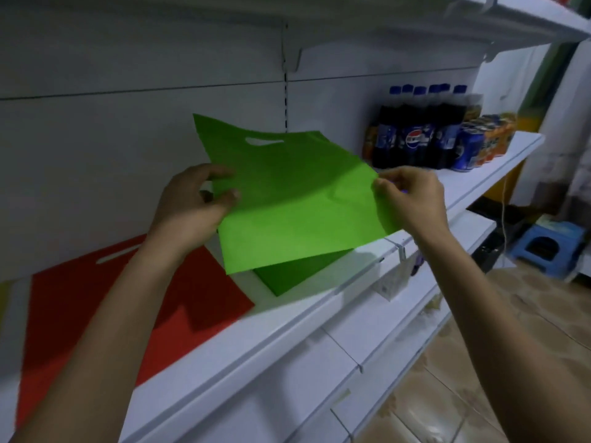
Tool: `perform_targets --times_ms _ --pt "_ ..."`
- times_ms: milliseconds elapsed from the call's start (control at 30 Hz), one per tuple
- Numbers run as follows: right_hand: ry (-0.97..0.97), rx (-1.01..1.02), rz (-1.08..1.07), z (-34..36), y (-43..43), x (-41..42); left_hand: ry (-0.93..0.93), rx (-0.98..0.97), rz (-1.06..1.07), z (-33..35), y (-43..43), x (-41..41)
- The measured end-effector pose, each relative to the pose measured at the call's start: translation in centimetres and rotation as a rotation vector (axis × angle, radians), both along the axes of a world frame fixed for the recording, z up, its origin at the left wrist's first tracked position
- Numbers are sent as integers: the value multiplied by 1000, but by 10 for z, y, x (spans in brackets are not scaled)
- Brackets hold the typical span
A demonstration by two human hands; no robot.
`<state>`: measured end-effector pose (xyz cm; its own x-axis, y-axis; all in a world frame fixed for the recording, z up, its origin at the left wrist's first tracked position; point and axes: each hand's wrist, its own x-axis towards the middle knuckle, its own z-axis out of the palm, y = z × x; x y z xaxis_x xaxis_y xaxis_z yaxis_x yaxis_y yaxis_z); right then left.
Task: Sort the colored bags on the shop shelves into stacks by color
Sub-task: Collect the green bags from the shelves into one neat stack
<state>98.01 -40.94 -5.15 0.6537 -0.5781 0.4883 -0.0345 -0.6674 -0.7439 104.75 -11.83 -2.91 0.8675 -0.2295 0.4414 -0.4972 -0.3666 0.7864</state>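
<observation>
- The white shelf [287,327] runs from lower left to upper right; both bare forearms reach over its front lip.
- A red bag [134,308] lies flat on the shelf at its left end, partly under the left forearm, with its handle slot toward the back wall.
- At the far left edge of the shelf is a thin strip of something yellow [3,302], too cut off to identify.
- The left hand [192,199] pinches the left edge of a green bag [297,199], with the thumb on top and the fingers curled behind.
- The right hand [412,196] pinches the bag's right edge between thumb and fingertips.
- The green bag is held tilted above the middle of the shelf, handle slot away from the person.
- A second green bag [297,276] lies on the shelf directly below it.
- Dark soda bottles [412,135] with blue caps stand at the right end of the shelf, with cans [479,142] beside them.
- A blue stool [547,247] sits on the floor beyond the shelf's right end.
</observation>
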Motion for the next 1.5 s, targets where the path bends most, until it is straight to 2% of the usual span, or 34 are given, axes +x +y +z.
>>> perform_targets --times_ms 200,367,667,800,867,900,967,1033,1200,1300,1500 --pt "55 -40 116 12 -39 70 4 90 154 -1 -28 41" --pt "161 -135 212 -26 -49 105 129 308 288 -41 -41 53" --pt "250 -380 367 -84 -65 118 406 467 402 -93 -48 45" --pt "244 -376 444 -90 -72 115 387 469 464 -93 -53 35" --pt "239 -353 483 -93 -77 115 309 353 474 -92 -59 27" --pt "237 -315 500 -95 -80 116 323 192 467 -91 -65 25" --pt "244 -172 536 -94 -85 114 450 -205 425 -87 -79 21" --pt "281 16 597 -91 -89 111 546 -409 404 -88 -87 22" --pt "322 265 765 -84 -87 106 535 -379 321 -105 -82 20" --pt "349 334 838 -84 -87 103 520 -451 383 -104 -87 20" --pt "422 296 922 -89 -89 102 486 -520 389 -85 -123 18"
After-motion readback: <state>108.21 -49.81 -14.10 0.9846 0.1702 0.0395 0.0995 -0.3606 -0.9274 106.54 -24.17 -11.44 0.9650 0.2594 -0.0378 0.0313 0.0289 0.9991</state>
